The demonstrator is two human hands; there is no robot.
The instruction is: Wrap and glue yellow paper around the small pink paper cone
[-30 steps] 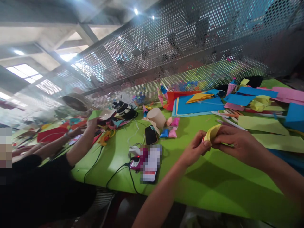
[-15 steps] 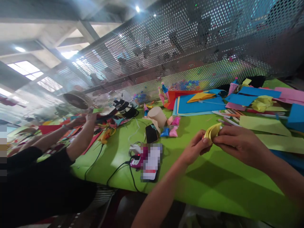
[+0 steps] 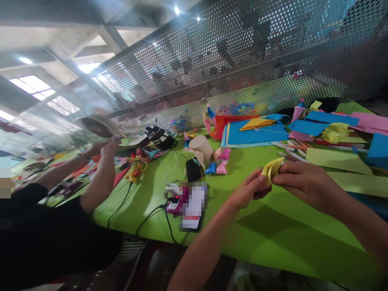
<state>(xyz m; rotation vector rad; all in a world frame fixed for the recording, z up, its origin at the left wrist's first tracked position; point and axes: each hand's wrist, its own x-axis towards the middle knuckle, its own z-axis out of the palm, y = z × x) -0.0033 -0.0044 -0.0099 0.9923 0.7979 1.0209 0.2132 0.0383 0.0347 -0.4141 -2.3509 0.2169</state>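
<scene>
Between my two hands, above the green tabletop, is a curled, folded piece of yellow paper (image 3: 272, 169). My left hand (image 3: 254, 186) pinches its left side, thumb across the front. From the right, my right hand (image 3: 300, 178) grips the other end with its fingers closed on it. Part of the paper is hidden behind the fingers. To the right of my right hand lie yellow-green paper sheets (image 3: 338, 159) and several pens (image 3: 292, 151). Left of my left hand are small pink and blue packets (image 3: 221, 167).
A phone (image 3: 194, 206) lies by a purple power strip (image 3: 174, 205) with cables. Behind stand a tape roll (image 3: 201, 147), a blue paper stack (image 3: 257, 135) and a perforated metal screen (image 3: 197, 72). Left, a co-worker's arms (image 3: 100, 173) reach over the table near a yellow glue gun (image 3: 135, 171).
The yellow paper bends a little differently between my fingers, while my hands stay in almost the same place. The co-worker's arms have shifted slightly left, and the dark item near them is lower.
</scene>
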